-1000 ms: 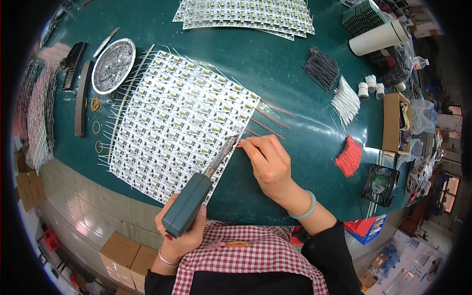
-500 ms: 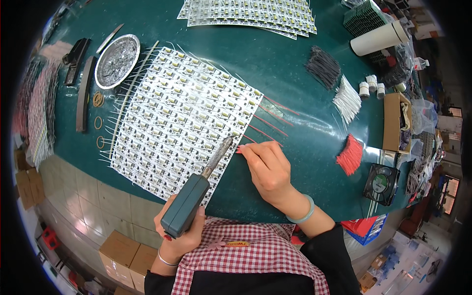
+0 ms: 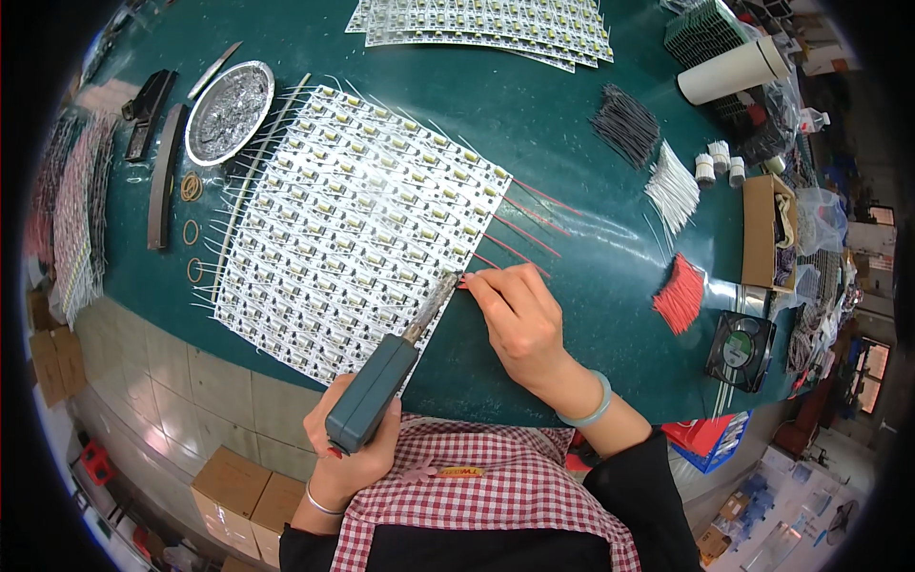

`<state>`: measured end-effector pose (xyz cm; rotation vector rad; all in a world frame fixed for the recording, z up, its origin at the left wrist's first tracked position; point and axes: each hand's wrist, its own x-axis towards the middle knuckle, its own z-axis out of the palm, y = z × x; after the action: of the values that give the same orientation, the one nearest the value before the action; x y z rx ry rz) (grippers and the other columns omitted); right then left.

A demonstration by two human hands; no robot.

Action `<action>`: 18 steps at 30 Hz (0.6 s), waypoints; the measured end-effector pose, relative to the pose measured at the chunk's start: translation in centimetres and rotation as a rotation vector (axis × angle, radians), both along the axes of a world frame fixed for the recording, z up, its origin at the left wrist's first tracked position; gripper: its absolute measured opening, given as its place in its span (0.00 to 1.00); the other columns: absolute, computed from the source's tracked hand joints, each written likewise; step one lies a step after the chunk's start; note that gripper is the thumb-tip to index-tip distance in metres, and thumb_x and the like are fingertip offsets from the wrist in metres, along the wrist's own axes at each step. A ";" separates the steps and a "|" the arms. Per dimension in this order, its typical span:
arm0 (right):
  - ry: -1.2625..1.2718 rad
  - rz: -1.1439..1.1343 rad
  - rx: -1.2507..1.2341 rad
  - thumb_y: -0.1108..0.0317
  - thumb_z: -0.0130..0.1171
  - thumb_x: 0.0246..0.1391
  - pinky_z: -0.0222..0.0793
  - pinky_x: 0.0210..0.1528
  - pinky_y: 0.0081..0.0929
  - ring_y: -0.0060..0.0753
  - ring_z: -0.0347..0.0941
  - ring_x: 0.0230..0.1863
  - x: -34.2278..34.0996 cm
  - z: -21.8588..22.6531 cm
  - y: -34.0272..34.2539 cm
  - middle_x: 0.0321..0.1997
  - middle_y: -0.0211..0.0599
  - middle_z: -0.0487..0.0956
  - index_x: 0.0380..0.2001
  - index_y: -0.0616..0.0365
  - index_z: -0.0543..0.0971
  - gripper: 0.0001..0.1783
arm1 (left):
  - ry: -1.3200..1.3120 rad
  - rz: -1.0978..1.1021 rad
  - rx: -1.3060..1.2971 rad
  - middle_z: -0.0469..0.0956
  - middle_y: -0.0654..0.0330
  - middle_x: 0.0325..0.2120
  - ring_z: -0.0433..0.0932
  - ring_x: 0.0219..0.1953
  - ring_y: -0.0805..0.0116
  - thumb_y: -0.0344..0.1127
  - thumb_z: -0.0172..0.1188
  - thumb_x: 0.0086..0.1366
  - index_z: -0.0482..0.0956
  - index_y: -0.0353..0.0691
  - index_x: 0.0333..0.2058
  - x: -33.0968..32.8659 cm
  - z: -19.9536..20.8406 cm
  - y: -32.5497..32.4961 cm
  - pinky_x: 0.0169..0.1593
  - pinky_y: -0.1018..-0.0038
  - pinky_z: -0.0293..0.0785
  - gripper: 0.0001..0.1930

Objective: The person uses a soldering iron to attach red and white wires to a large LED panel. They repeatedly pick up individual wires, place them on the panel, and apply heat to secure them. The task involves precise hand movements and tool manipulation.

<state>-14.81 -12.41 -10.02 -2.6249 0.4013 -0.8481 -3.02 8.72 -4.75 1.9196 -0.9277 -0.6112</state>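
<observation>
Our left hand (image 3: 357, 456) gripped a soldering iron (image 3: 375, 389); our right hand (image 3: 522, 316) pinched red wire (image 3: 463, 283) at the edge of the white board (image 3: 362, 210), flat on the green table (image 3: 600, 334). Our apron (image 3: 515, 491) bore a lettered patch (image 3: 464, 471), the fan (image 3: 753, 357) a round label (image 3: 737, 348).

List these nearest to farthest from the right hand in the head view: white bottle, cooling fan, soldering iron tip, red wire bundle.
From the right hand:
1. Soldering iron tip: just to its left.
2. Red wire bundle: to its right.
3. Cooling fan: farther right, slightly lower.
4. White bottle: far upper right.
</observation>
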 end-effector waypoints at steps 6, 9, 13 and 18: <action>0.020 0.000 -0.026 0.79 0.61 0.37 0.74 0.33 0.29 0.39 0.74 0.35 0.1 0.1 0.1 0.37 0.41 0.78 0.38 0.70 0.79 0.19 | -0.025 -0.009 0.026 0.79 0.54 0.28 0.79 0.25 0.66 0.19 0.65 0.51 0.80 0.29 0.32 0.1 0.0 0.1 0.28 0.75 0.73 0.07; 0.023 -0.003 -0.028 0.79 0.61 0.37 0.74 0.33 0.29 0.39 0.74 0.35 0.1 0.2 0.2 0.37 0.41 0.77 0.38 0.70 0.79 0.19 | 0.005 0.015 0.043 0.79 0.54 0.27 0.79 0.24 0.65 0.21 0.66 0.51 0.81 0.29 0.33 0.0 -0.2 0.8 0.27 0.75 0.73 0.08; 0.026 -0.009 -0.024 0.79 0.61 0.37 0.74 0.33 0.29 0.39 0.74 0.35 0.1 0.3 0.2 0.37 0.41 0.77 0.38 0.69 0.79 0.19 | -0.015 0.033 0.001 0.79 0.52 0.27 0.79 0.24 0.64 0.22 0.66 0.51 0.81 0.29 0.34 -0.1 -0.4 1.0 0.28 0.74 0.74 0.09; 0.002 -0.015 -0.016 0.79 0.62 0.38 0.73 0.33 0.30 0.39 0.74 0.35 0.1 0.1 0.3 0.36 0.40 0.77 0.39 0.68 0.78 0.19 | 0.000 0.045 -0.006 0.80 0.50 0.30 0.81 0.26 0.61 0.22 0.66 0.51 0.81 0.28 0.34 -0.1 -0.5 1.4 0.30 0.73 0.76 0.10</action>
<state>-14.73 -12.12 -9.92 -2.6404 0.4170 -0.8573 -3.17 10.08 -5.27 1.9303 -0.8832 -0.5815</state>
